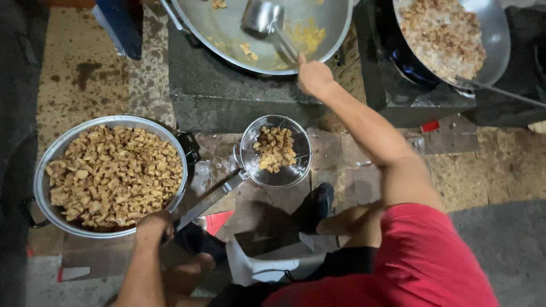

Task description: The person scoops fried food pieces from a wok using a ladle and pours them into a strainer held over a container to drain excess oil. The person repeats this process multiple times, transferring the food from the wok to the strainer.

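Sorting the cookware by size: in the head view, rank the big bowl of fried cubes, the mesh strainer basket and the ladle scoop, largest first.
1. Big bowl of fried cubes, by the left hand.
2. Mesh strainer basket.
3. Ladle scoop, its handle in the right hand.

The scoop lies farther from the camera, so it may look smaller than it is.

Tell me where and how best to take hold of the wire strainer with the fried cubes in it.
Probably by the far end of its long flat handle, from the near left, where the left hand already grips it. The strainer basket is loaded, and the handle slants from it toward that hand.
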